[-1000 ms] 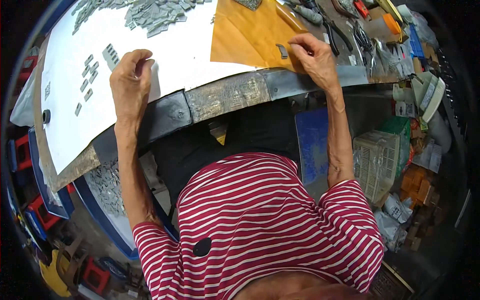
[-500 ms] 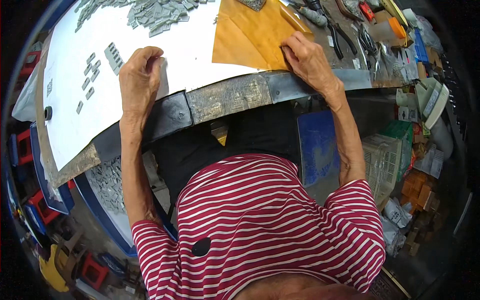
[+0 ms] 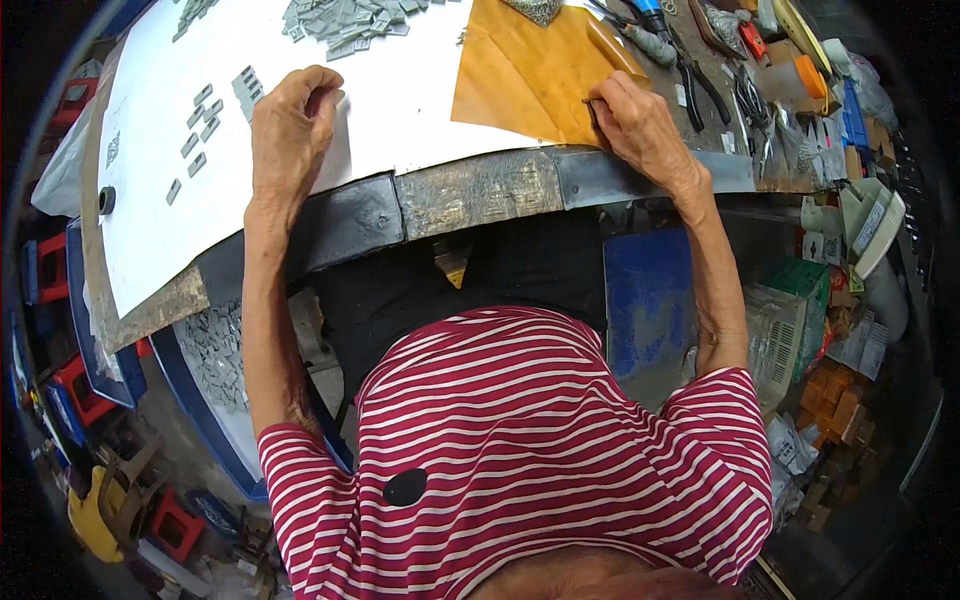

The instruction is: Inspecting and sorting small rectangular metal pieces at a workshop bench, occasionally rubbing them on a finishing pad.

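Leaning over the tabletop (image 3: 480,190), a person in a striped shirt works across a white sheet (image 3: 400,90). At its right edge lies orange paper (image 3: 530,80), pinned by the right hand (image 3: 640,125), grip pinched on something small. Left hand (image 3: 290,120) curls over the sheet, beside rows of grey tiles (image 3: 200,125); its grip is hidden.

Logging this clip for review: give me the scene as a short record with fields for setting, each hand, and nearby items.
setting: workbench under a white sheet
left hand: resting on the white sheet, fingers curled
right hand: pressing on an orange-brown sheet
nearby: small grey pieces piled at top, others in rows; pliers at right
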`<state>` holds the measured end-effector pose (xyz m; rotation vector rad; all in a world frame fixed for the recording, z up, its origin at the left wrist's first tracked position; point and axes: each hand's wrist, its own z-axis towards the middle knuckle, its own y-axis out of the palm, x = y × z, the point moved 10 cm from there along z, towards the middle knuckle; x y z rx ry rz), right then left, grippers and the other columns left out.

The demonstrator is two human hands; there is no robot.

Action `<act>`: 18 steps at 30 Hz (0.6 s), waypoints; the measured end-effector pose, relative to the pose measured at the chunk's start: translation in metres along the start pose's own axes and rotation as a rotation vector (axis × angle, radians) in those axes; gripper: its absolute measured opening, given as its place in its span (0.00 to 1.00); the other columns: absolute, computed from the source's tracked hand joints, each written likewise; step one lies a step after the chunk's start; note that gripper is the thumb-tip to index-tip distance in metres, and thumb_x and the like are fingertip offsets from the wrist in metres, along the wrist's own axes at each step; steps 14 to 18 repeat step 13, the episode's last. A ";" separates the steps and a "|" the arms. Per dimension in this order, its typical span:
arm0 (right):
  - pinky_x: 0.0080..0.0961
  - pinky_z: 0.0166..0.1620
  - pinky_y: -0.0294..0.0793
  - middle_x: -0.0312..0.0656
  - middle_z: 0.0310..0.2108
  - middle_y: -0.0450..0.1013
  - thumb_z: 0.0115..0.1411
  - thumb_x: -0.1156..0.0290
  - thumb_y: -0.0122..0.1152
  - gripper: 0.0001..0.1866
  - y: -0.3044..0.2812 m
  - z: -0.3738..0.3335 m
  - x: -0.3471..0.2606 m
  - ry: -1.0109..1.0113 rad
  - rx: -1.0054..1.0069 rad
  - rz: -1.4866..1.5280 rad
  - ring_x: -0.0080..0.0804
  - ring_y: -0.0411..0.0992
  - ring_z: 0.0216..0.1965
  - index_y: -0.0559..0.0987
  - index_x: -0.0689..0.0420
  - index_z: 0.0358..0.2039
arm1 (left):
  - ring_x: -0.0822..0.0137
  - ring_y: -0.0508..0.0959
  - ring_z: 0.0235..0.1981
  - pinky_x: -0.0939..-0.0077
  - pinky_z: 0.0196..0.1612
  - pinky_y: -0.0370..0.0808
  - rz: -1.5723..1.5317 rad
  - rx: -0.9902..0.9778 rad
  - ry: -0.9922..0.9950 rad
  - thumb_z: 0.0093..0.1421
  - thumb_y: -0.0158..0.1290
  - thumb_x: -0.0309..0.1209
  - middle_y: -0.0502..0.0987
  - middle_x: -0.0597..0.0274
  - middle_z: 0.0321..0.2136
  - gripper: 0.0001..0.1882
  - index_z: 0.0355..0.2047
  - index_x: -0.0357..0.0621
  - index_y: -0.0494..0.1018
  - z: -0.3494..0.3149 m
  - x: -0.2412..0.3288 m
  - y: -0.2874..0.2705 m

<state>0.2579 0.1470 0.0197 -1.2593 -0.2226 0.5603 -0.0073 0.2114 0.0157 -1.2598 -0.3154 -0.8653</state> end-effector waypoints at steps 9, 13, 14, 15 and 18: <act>0.40 0.28 0.67 0.50 0.26 0.64 0.51 0.80 0.50 0.03 -0.002 0.001 -0.004 -0.030 -0.037 0.087 0.53 0.67 0.27 0.68 0.62 0.28 | 0.62 0.76 0.25 0.75 0.31 0.72 -0.011 0.038 0.028 0.50 0.50 0.22 0.75 0.53 0.26 0.05 0.29 0.36 0.73 0.005 -0.007 -0.002; 0.40 0.29 0.68 0.50 0.25 0.64 0.51 0.79 0.51 0.04 0.005 0.002 -0.002 -0.028 -0.081 0.010 0.51 0.68 0.28 0.68 0.61 0.29 | 0.59 0.77 0.27 0.72 0.33 0.72 0.071 0.063 0.036 0.50 0.50 0.24 0.76 0.51 0.28 0.05 0.28 0.37 0.73 0.016 -0.006 -0.009; 0.40 0.29 0.68 0.50 0.25 0.64 0.51 0.79 0.51 0.04 0.005 0.002 -0.002 -0.028 -0.081 0.010 0.51 0.68 0.28 0.68 0.61 0.29 | 0.59 0.77 0.27 0.72 0.33 0.72 0.071 0.063 0.036 0.50 0.50 0.24 0.76 0.51 0.28 0.05 0.28 0.37 0.73 0.016 -0.006 -0.009; 0.40 0.29 0.68 0.50 0.25 0.64 0.51 0.79 0.51 0.04 0.005 0.002 -0.002 -0.028 -0.081 0.010 0.51 0.68 0.28 0.68 0.61 0.29 | 0.59 0.77 0.27 0.72 0.33 0.72 0.071 0.063 0.036 0.50 0.50 0.24 0.76 0.51 0.28 0.05 0.28 0.37 0.73 0.016 -0.006 -0.009; 0.40 0.29 0.68 0.50 0.25 0.64 0.51 0.79 0.51 0.04 0.005 0.002 -0.002 -0.028 -0.081 0.010 0.51 0.68 0.28 0.68 0.61 0.29 | 0.59 0.77 0.27 0.72 0.33 0.72 0.071 0.063 0.036 0.50 0.50 0.24 0.76 0.51 0.28 0.05 0.28 0.37 0.73 0.016 -0.006 -0.009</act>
